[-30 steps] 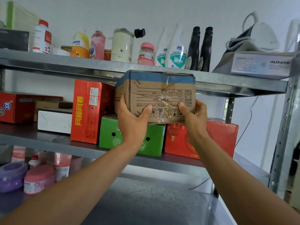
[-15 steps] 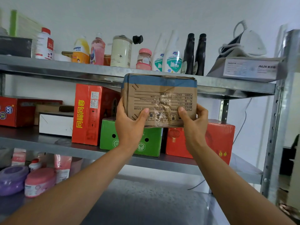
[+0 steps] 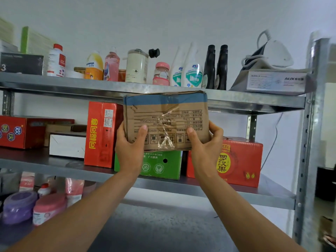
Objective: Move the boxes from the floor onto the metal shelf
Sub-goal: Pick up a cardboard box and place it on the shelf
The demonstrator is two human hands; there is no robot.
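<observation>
Holding the box (image 3: 166, 120) up in front of the shelf (image 3: 263, 194), I have both hands on its lower corners. My left hand (image 3: 130, 151) grips the corner at 7 o'clock, thumb laid across the front face and fingers hidden behind. My right hand (image 3: 205, 150) grips the corner at 5 o'clock the same way, thumb on the printed face.

The box is brown cardboard with a blue band along its top and crumpled clear tape down the middle; its print reads upside down. It sits nearly level. Its top edge overlaps the front lip of the upper board (image 3: 72, 84), and its bottom edge lies just over the green box (image 3: 163, 166) on the middle board. I cannot tell whether the two touch.

At 9 o'clock from the box a tall red box (image 3: 101, 135) stands upright. At 4 o'clock a wide red box (image 3: 241, 157) with a round yellow label lies just beside the green one. On the upper board, at 12 o'clock, bottles (image 3: 192, 73) stand in a row, and at 2 o'clock an iron (image 3: 272, 55) rests on a grey carton (image 3: 272, 82).
</observation>
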